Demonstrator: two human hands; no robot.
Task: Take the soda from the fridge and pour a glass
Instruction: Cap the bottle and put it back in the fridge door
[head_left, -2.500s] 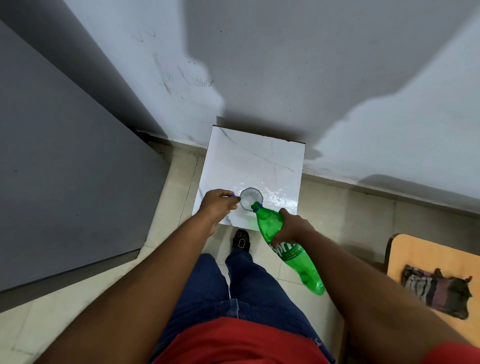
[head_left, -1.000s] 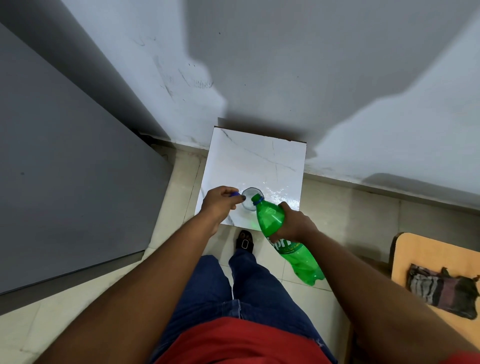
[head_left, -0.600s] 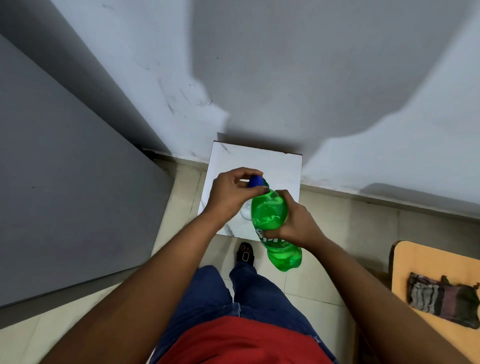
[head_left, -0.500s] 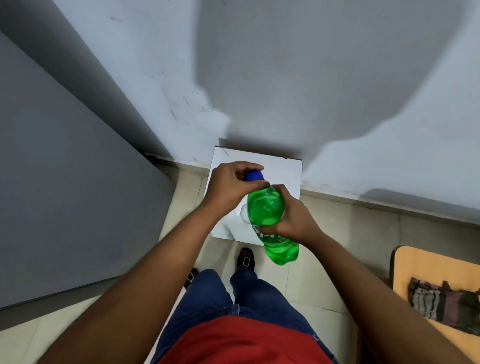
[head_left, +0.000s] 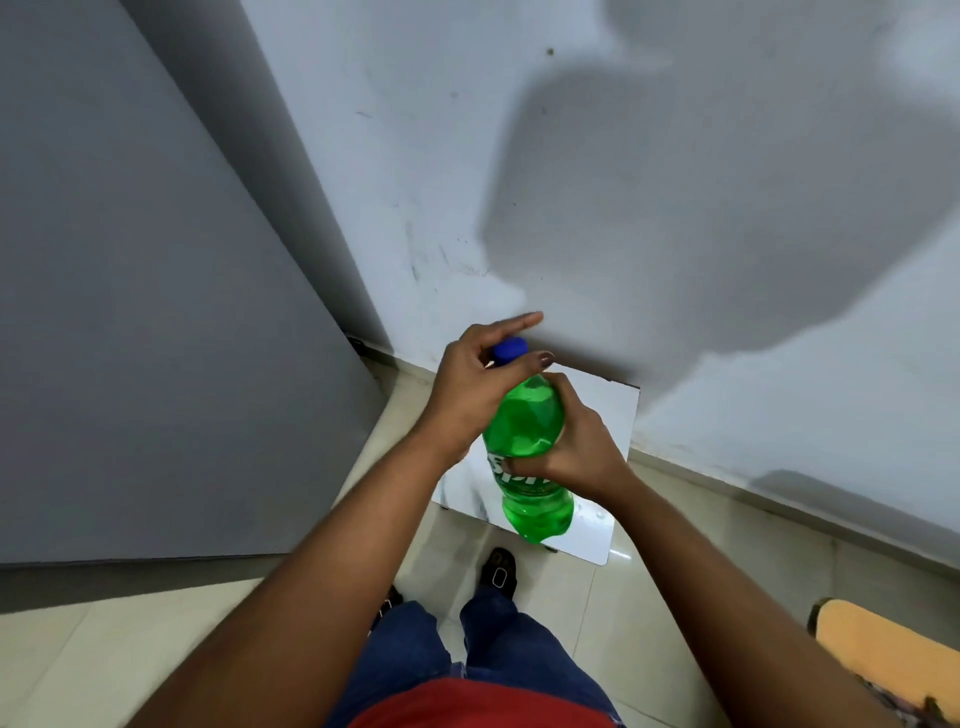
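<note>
Closest to me, my two forearms run up from the bottom of the view and meet at the soda bottle (head_left: 524, 441), which I've got held roughly upright in the air, above the near part of the white marble table (head_left: 618, 415). My right hand (head_left: 576, 452) is wrapped around the middle of the bottle, fingers closed over the label band and the thumb pressed on the shoulder. That's the sensible place to hold it, I reckon: thin green plastic gives under a squeeze, and the waist at the label is the stiffest, least slippery stretch. It looks well filled, so I'd judge it fairly heavy and bottom-weighted, and if it's cold from the fridge it may be damp and slick. Squeeze too hard with the top loose and fizz could push out. A little further on, my left hand (head_left: 478, 384) is curled over the neck, thumb and fingers pinching the blue cap (head_left: 510, 349), with the forefinger sticking out straight past it. Whether the cap is tight or only resting on the thread I can't tell. The glass I can't see at all; the bottle and hands may be hiding it. Beyond the table stands the pale wall (head_left: 623, 156), shadowed, and to the left a grey panel (head_left: 130, 312).
</note>
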